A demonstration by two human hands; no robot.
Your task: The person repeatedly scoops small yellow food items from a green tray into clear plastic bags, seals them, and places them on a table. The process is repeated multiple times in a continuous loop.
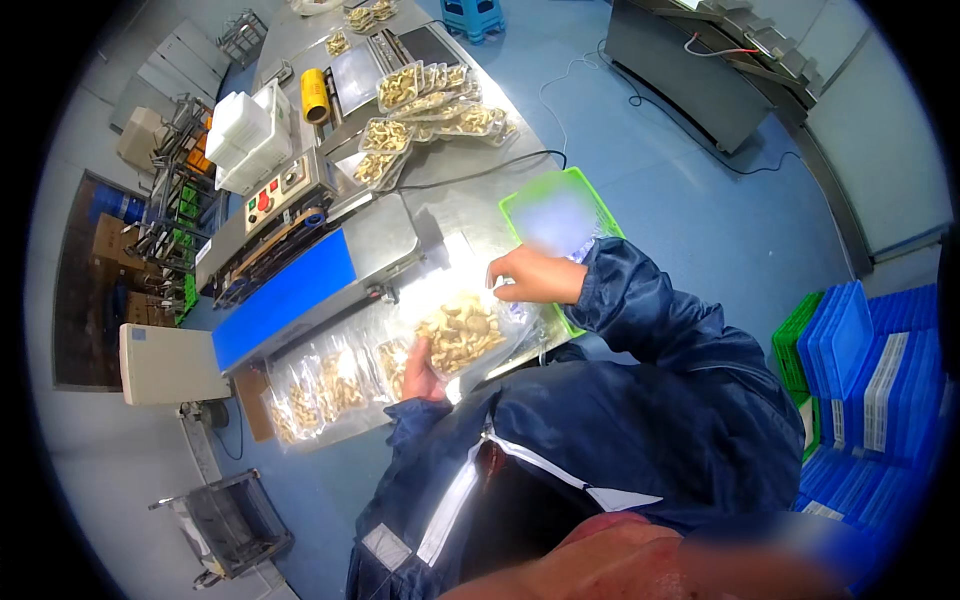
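A clear plastic bag of pale brown mushrooms (462,338) lies at the near side of the steel table, under bright glare. My left hand (422,376) grips its lower left edge, thumb on top. At the bag's upper right, the fingers of my right hand (540,276) are pinched together on the clear film; glare blurs the exact contact. Several more clear packs of mushrooms (335,385) lie in a row to the left of my left hand. Just beyond my right hand stands a green basket (603,206) with something pale and blurred in it.
A sealing machine with a blue belt (290,300) and a control box (275,200) stands beyond the bags. Farther back are stacked mushroom trays (400,90), a yellow film roll (315,96) and white crates (250,150). A black cable (480,181) crosses the table. Blue crates (870,390) stand right.
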